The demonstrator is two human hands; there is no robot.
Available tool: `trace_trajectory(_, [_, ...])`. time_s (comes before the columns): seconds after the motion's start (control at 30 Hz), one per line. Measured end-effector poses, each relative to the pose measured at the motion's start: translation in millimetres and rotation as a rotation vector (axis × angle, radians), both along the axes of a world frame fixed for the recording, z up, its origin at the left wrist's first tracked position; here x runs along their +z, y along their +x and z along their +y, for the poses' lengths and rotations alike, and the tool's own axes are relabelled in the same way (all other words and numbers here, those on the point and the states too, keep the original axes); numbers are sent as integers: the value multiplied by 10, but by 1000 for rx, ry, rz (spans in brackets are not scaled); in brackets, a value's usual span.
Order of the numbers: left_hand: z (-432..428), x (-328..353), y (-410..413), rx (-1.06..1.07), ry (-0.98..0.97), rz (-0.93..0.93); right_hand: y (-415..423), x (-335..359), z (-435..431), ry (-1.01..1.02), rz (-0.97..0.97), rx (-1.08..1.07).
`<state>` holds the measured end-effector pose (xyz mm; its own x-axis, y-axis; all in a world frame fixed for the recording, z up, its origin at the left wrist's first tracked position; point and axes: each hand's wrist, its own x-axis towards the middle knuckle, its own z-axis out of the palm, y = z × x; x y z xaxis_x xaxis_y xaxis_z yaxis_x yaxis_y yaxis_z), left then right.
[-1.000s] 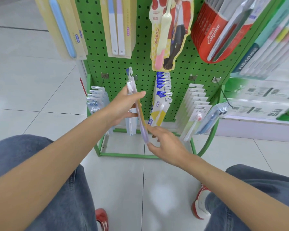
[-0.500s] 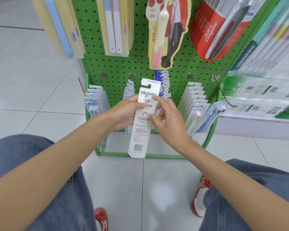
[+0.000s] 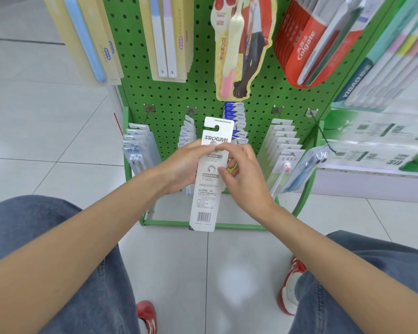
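Note:
A long white toothbrush pack (image 3: pixel 206 189) stands upright in front of me, its printed back with a barcode facing me and its hang hole at the top. My left hand (image 3: pixel 184 168) grips its left edge near the top. My right hand (image 3: pixel 239 174) pinches its right edge, the forefinger across the upper card and the thumb lower down. The pack is held just before the bottom row of a green pegboard rack (image 3: pixel 169 97). A peg (image 3: pixel 191 110) holds a row of similar packs (image 3: pixel 186 131) right behind the held one.
Rows of toothbrush packs hang on low pegs at left (image 3: pixel 138 148), centre (image 3: pixel 235 116) and right (image 3: pixel 284 141). Larger packs hang above, among them red Colgate ones (image 3: pixel 307 44). The rack's green base frame (image 3: pixel 169 222) sits on the tiled floor. My knees and red shoes (image 3: pixel 291 292) are below.
A second ago the pack was edge-on, with my right hand at its lower end. It has turned its back toward me, and my right hand has moved up to its right edge.

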<state>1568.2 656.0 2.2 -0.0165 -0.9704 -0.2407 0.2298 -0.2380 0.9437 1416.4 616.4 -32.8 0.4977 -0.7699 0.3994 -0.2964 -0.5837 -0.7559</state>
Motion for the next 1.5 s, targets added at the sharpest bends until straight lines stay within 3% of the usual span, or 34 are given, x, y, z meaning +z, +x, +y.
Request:
trace_trajectory(0.5, [-33, -115, -22, 1, 19, -90, -18, 51, 7, 200, -88, 0])
trace_trajectory(0.97, [-56, -161, -17, 14, 42, -134, -28, 63, 17, 196, -76, -28])
trace_trajectory(1.13, [2, -151, -75, -64, 14, -214, -18, 65, -15, 318, -136, -44])
trace_trajectory(1.23, [26, -148, -55, -164, 2, -86, -16, 110, -28, 429, -230, -86])
trace_trajectory(1.33, [5, -163, 24, -48, 56, 41, -2, 124, -41, 522, -283, -100])
trace_trajectory(1.4, [-17, -219, 47, 64, 114, -66, 23, 156, -35, 604, -353, -97])
trace_trajectory(1.5, [14, -309, 73, 30, 270, -489, 36, 210, 5, 742, -476, -101])
